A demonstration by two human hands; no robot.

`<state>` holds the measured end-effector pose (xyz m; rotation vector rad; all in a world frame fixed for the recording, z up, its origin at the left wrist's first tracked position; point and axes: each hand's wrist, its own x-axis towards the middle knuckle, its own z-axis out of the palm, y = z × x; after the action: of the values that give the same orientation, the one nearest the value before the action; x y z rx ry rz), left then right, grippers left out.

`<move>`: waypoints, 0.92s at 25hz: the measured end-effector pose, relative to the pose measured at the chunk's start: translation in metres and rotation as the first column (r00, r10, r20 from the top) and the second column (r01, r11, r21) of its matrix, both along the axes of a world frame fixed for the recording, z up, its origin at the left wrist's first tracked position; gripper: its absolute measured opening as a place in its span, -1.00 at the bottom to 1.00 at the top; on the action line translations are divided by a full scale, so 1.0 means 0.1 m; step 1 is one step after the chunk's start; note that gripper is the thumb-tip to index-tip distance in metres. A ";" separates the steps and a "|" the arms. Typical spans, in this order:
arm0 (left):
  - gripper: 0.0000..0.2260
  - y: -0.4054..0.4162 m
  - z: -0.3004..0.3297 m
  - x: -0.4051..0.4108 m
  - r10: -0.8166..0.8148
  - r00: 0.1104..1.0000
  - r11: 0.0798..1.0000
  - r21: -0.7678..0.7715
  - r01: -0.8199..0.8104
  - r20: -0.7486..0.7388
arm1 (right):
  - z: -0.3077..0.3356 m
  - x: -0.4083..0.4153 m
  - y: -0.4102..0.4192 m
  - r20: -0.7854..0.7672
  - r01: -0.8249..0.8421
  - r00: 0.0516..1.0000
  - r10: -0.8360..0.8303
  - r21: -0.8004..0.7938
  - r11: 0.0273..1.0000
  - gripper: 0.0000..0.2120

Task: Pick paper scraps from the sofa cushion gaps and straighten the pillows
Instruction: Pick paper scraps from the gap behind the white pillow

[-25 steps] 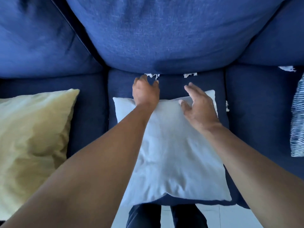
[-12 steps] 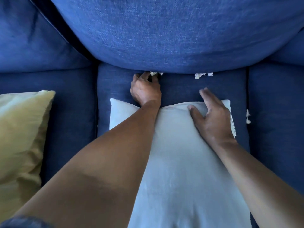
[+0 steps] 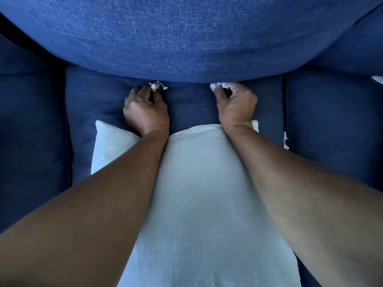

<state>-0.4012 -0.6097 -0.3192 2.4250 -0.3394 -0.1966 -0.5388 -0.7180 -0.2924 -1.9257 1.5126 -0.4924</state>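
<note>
A pale blue pillow point(image 3: 199, 199) lies flat on the middle seat cushion point(image 3: 190, 104) of a dark blue sofa, under both my forearms. My left hand point(image 3: 146, 109) is at the gap below the back cushion point(image 3: 186, 38), its fingertips pinched on a white paper scrap point(image 3: 158, 86). My right hand point(image 3: 236, 105) reaches the same gap further right, thumb and fingers closed around a second white scrap point(image 3: 223, 85). Another scrap point(image 3: 286, 139) sticks up from the seam between the middle and right seat cushions.
A white scrap point(image 3: 377, 79) shows at the far right edge by the right back cushion. The left seat cushion point(image 3: 31, 141) and right seat cushion point(image 3: 335, 129) flank the middle one.
I have leaned closer to the sofa. My right hand left the pillow and moved up to the gap, closing on the right scrap. My left hand pinched the left scrap.
</note>
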 end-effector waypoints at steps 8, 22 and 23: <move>-0.80 0.01 0.24 0.05 0.006 0.997 0.997 0.081 -0.001 -0.074 | 0.23 -0.11 0.05 -0.080 -0.158 0.984 0.162 0.054 0.986 -0.80; -0.68 1.26 2.46 -0.27 -0.084 0.889 0.996 -0.035 0.076 -0.451 | 2.19 -0.40 1.15 -0.088 -0.328 0.936 0.341 0.131 0.935 -0.76; -0.63 1.36 2.61 -0.30 -0.096 0.891 0.995 -0.061 0.077 -0.443 | 2.34 -0.41 1.25 -0.068 -0.322 0.941 0.331 0.112 0.940 -0.77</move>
<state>-0.4316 -0.4741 -0.0584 2.2398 -0.2377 -0.7644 -0.5793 -0.5930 -0.0580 -2.0868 1.2067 -0.1845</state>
